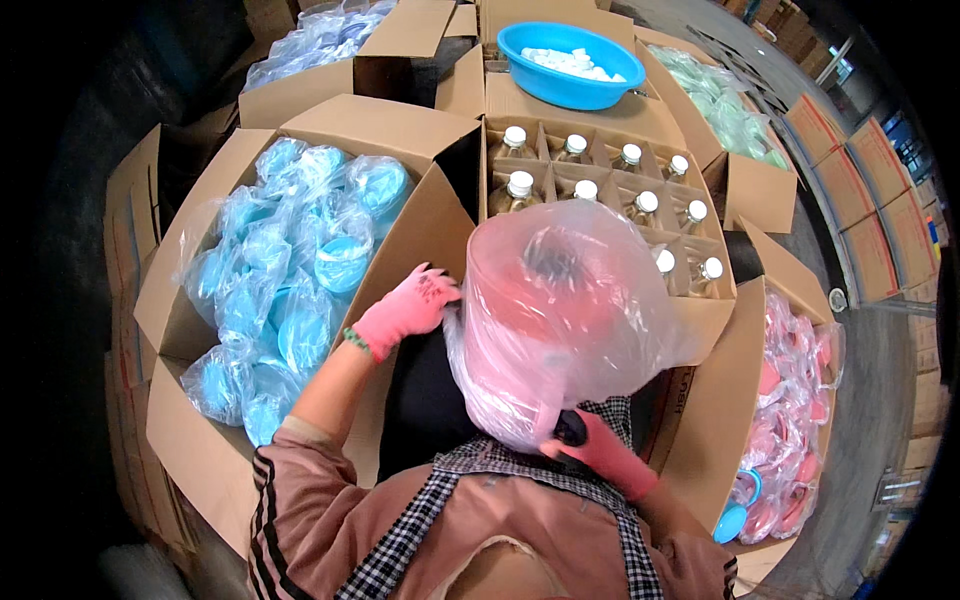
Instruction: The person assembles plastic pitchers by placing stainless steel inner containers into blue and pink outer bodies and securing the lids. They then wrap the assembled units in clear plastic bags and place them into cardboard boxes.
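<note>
In front of my chest stands a large pink jug (530,310) wrapped in a clear plastic bag (620,260). A pale handle (551,395) shows through the film on its near side. My right hand (607,455), in a pink glove with dark fingertips, is closed on the jug's lower end beside that handle. On the other side my left hand (410,305), gloved the same way, has its fingers curled at the bag's left edge. A dark round patch shows through the jug's top. The bag hides part of the bottle carton behind it.
A divided carton (715,320) holds several white-capped bottles (520,184). Left is a box of bagged blue items (265,290); right, a box of bagged pink ones (790,430). A blue basin (515,65) of white pieces sits behind. Bagged green items (720,105) fill another box.
</note>
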Motion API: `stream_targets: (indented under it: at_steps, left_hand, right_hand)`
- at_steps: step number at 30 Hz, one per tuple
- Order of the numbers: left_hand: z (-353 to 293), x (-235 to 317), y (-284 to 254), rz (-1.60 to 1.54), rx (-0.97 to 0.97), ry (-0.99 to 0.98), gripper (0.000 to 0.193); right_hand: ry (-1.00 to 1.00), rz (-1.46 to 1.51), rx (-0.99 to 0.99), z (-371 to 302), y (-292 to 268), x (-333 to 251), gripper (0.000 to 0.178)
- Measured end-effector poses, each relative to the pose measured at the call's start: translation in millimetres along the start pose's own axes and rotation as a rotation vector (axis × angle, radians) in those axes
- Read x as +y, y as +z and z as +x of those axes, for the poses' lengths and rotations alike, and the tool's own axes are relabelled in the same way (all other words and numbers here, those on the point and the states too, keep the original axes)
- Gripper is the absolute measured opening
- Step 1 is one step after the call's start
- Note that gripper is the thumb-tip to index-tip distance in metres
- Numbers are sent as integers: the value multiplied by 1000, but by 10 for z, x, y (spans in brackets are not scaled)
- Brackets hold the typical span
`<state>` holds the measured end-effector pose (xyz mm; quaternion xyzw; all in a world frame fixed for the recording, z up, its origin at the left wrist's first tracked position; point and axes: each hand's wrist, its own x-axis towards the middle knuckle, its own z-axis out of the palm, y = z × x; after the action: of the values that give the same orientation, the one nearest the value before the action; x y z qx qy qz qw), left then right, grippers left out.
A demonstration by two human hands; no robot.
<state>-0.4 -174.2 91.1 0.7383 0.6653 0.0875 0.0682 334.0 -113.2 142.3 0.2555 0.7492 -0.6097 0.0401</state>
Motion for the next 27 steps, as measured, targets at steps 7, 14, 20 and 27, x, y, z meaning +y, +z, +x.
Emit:
stream_targets:
  at_steps: [7, 14, 20, 27]
  left_hand:
    - [475, 192, -75, -758, 185, -22, 24]
    - [563, 602, -915, -315, 789, 235, 28]
    - [469, 757, -621, -222, 524, 407, 30]
    - [-246, 965, -263, -720, 663, -159, 17]
  right_hand:
    - [112, 83, 549, 227, 190, -303, 44]
    - [-155, 516, 786, -481, -919, -825, 35]
    - [-8, 592, 738, -513, -1100, -422, 42]
    - [-99, 388, 770, -268, -711, -199, 48]
